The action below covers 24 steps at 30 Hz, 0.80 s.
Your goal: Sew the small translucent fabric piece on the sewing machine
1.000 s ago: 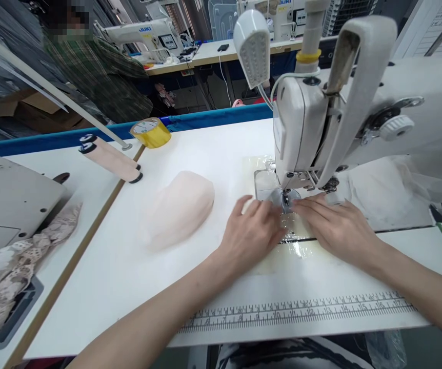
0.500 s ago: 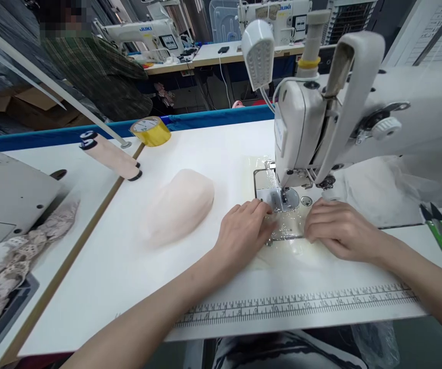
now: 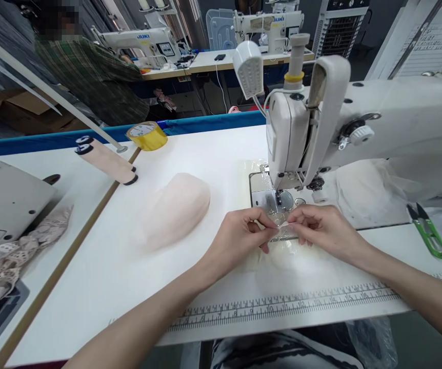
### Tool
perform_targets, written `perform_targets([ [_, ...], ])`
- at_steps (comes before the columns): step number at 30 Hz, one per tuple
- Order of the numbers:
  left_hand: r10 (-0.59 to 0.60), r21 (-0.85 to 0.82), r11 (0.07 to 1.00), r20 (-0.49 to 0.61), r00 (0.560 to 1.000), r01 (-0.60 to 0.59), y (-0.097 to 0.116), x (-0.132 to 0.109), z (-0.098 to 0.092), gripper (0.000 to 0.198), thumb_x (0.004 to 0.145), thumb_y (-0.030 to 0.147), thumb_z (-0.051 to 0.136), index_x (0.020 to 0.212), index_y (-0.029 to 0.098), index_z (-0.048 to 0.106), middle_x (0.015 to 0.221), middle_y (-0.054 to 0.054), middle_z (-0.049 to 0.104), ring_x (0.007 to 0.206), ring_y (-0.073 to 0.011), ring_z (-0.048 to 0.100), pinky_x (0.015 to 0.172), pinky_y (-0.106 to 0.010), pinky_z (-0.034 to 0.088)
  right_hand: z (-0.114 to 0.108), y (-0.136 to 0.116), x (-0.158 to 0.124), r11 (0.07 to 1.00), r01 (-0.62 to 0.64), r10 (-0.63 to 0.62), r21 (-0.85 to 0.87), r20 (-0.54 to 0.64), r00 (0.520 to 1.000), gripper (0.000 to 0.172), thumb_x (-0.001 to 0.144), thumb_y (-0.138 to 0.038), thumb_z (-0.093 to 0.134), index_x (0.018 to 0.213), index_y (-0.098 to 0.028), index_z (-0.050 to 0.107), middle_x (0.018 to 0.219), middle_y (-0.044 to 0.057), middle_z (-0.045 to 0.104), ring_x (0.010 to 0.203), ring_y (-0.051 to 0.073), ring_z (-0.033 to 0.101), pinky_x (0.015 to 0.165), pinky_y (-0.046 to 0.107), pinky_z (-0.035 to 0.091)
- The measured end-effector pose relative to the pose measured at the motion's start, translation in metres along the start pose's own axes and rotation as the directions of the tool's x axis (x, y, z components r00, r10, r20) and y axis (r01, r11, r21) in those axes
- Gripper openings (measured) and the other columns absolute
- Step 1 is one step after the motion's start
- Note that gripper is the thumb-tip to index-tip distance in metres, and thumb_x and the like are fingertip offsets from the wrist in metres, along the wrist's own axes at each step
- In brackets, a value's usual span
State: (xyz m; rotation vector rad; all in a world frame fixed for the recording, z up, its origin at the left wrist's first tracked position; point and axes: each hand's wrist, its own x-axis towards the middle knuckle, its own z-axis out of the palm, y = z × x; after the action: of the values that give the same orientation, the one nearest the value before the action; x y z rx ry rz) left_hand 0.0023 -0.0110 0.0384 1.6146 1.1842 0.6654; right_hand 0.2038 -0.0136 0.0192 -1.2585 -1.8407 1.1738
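My left hand (image 3: 249,230) and my right hand (image 3: 315,228) meet just in front of the needle area of a white sewing machine (image 3: 294,138). Thumbs and forefingers of both are pinched on a small whitish piece (image 3: 283,225), thin and partly hidden by the fingertips. Behind them lies the metal needle plate (image 3: 263,197), with clear film around it. To the left, a pale pink cup-shaped piece (image 3: 182,205) rests on the white table (image 3: 128,271).
Yellow tape roll (image 3: 147,136) and pink thread spools (image 3: 105,161) stand at the back left. Green snips (image 3: 428,230) and white fabric (image 3: 367,189) are at right. Lace fabric (image 3: 9,266) lies far left. A person in a plaid shirt (image 3: 90,77) is beyond the table.
Both hands have lifted from the needle plate and come together, fingertips now pinching the small whitish piece. The camera view has shifted slightly.
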Motion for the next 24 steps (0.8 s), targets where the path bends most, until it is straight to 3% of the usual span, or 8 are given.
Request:
perform_targets([
  [4,0.109,0.079,0.991,0.012,0.994,-0.109,0.0,0.001,0.0,0.006,0.076,0.013,0.066,0.081,0.016,0.064,0.07,0.001,0.066,0.064,-0.0105,0.061,0.059,-0.021,0.048,0.0,0.0,-0.002,0.974,0.156,-0.164,-0.165,-0.035,0.986,0.008,0.085,-0.02,0.058,0.086,-0.019,0.066,0.069,-0.001,0.064,0.056,0.01,0.058,0.05,0.021,0.046],
  [10,0.303,0.394,0.871,0.036,0.952,-0.292,-0.006,-0.001,0.006,0.018,0.084,0.011,0.056,0.092,0.02,0.07,0.068,0.002,0.061,0.059,-0.0093,0.054,0.054,-0.021,0.043,0.003,0.002,-0.005,0.877,0.383,-0.408,-0.29,-0.031,0.912,0.011,0.089,-0.017,0.054,0.089,-0.019,0.065,0.077,0.001,0.066,0.063,0.01,0.058,0.053,0.02,0.047],
  [13,0.422,0.443,0.812,0.005,0.907,-0.38,-0.012,-0.003,0.008,0.017,0.086,0.012,0.054,0.088,0.019,0.07,0.069,0.001,0.061,0.058,-0.0087,0.055,0.052,-0.02,0.043,0.004,0.006,-0.006,0.864,0.399,-0.433,-0.307,-0.048,0.9,0.01,0.089,-0.019,0.055,0.096,-0.019,0.063,0.073,-0.001,0.065,0.059,0.009,0.057,0.052,0.019,0.048],
  [17,0.594,0.533,0.694,-0.042,0.804,-0.485,-0.019,-0.005,0.01,0.016,0.09,0.016,0.052,0.093,0.015,0.068,0.071,-0.001,0.061,0.058,-0.0085,0.056,0.052,-0.019,0.045,0.005,0.01,-0.007,0.874,0.376,-0.41,-0.307,-0.05,0.911,0.016,0.089,-0.021,0.056,0.105,-0.019,0.059,0.067,-0.003,0.063,0.056,0.009,0.058,0.053,0.019,0.049],
  [24,0.67,0.595,0.615,-0.05,0.74,-0.517,-0.02,-0.004,0.011,0.014,0.09,0.017,0.054,0.096,0.015,0.066,0.068,0.0,0.06,0.057,-0.0073,0.055,0.052,-0.018,0.045,0.005,0.013,-0.008,0.832,0.451,-0.48,-0.323,-0.012,0.877,0.014,0.091,-0.021,0.053,0.105,-0.018,0.057,0.07,-0.001,0.062,0.054,0.009,0.054,0.051,0.021,0.045],
])
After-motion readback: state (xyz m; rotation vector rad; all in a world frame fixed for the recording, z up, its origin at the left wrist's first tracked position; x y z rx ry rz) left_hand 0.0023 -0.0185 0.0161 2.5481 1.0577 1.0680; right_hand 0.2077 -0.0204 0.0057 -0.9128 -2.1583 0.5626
